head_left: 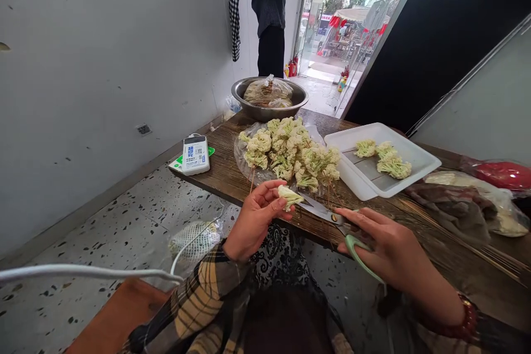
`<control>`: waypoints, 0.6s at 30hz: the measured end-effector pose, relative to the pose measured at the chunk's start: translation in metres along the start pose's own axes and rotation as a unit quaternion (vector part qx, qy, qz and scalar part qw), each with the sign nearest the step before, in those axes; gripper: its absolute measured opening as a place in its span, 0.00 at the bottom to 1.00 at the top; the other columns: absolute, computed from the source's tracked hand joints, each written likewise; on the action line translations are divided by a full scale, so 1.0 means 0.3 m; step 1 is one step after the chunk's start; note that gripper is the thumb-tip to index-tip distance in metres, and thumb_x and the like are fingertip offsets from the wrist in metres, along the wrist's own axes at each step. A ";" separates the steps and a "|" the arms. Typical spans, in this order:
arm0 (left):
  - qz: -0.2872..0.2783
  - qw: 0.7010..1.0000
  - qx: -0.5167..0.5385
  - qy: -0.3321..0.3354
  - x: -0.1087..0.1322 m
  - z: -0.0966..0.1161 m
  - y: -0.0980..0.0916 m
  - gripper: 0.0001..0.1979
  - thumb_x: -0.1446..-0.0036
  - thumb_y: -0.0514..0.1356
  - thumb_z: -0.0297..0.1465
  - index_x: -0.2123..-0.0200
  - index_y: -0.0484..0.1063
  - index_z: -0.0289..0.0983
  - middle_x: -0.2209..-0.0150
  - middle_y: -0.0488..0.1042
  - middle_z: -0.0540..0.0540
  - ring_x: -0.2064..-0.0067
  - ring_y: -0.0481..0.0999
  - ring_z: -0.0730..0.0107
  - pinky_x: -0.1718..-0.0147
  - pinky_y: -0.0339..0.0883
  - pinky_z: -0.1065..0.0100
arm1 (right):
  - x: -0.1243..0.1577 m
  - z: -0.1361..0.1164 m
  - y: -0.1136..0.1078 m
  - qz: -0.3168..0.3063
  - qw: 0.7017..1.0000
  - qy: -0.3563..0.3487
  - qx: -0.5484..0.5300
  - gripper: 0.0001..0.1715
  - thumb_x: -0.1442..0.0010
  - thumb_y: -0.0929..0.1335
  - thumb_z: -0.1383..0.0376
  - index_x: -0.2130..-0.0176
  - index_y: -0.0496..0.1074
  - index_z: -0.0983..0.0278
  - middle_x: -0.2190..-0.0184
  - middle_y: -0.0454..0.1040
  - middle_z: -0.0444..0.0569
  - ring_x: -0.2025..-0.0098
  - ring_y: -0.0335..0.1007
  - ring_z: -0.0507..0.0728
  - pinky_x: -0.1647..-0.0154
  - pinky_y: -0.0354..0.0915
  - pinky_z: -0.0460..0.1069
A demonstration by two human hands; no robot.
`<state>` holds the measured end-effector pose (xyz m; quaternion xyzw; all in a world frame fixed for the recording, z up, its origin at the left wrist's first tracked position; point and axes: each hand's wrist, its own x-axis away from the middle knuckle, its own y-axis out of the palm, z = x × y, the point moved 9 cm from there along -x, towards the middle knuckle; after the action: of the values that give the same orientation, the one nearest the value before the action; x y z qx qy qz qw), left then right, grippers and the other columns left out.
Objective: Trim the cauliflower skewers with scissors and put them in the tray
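Observation:
Pinched in the fingers of my left hand [265, 207] is a small cauliflower floret [290, 197], held over the near table edge. My right hand [384, 243] grips a pair of scissors [321, 212] with pale green handles. Their blades point left, with the tips right by the floret's stem; whether they touch it I cannot tell. Just beyond my hands, a heap of cauliflower florets [286, 146] lies on clear plastic, with a few thin sticks poking out. To its right, a white tray [362, 183] holds several cauliflower pieces [393, 166].
A steel basin [238, 94] with bagged food stands at the table's far end. A white power-bank-like box [196, 155] sits at the left corner. Thin skewers [468, 243], a brown cloth [452, 207] and bags lie right. A person [269, 11] stands beyond the table.

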<state>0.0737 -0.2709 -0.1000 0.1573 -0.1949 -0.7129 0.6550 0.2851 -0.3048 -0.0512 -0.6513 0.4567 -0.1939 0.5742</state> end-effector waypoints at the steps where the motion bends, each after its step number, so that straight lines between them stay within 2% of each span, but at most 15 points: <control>1: -0.001 1.000 -0.004 0.003 0.001 0.002 0.002 0.19 0.49 0.68 0.32 0.53 0.72 0.37 0.64 0.76 0.47 0.67 0.78 0.70 0.68 0.74 0.69 | -0.002 -0.003 -0.002 -0.003 1.000 0.000 0.005 0.27 0.39 0.69 0.55 0.42 0.67 0.56 0.60 0.77 0.48 0.65 0.75 0.57 0.68 0.68 0.48; 13: -0.011 0.999 0.028 -0.014 0.010 -0.004 0.013 0.18 0.50 0.69 0.30 0.55 0.73 0.36 0.65 0.76 0.48 0.67 0.79 0.70 0.66 0.75 0.69 | -0.004 0.000 -0.005 0.009 0.999 -0.031 0.008 0.26 0.38 0.68 0.56 0.42 0.68 0.58 0.59 0.78 0.48 0.63 0.77 0.56 0.67 0.69 0.48; 16: -0.026 0.998 0.050 -0.038 0.009 -0.021 0.023 0.18 0.50 0.69 0.30 0.55 0.73 0.36 0.65 0.77 0.48 0.68 0.79 0.70 0.67 0.75 0.70 | -0.001 -0.007 0.000 0.022 0.998 -0.051 -0.023 0.24 0.38 0.68 0.58 0.43 0.69 0.59 0.55 0.78 0.50 0.59 0.77 0.57 0.62 0.71 0.48; 18: -0.035 0.996 0.062 -0.057 0.010 -0.031 0.028 0.18 0.50 0.68 0.30 0.54 0.73 0.35 0.64 0.77 0.47 0.67 0.79 0.70 0.66 0.75 0.70 | 0.002 0.009 -0.009 0.060 0.995 -0.046 -0.059 0.23 0.39 0.69 0.58 0.45 0.71 0.61 0.53 0.78 0.51 0.56 0.77 0.58 0.58 0.71 0.48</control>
<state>0.0853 -0.2750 -0.1039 0.1636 -0.2704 -0.7300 0.6060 0.2885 -0.3041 -0.0496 -0.6637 0.4791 -0.1017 0.5653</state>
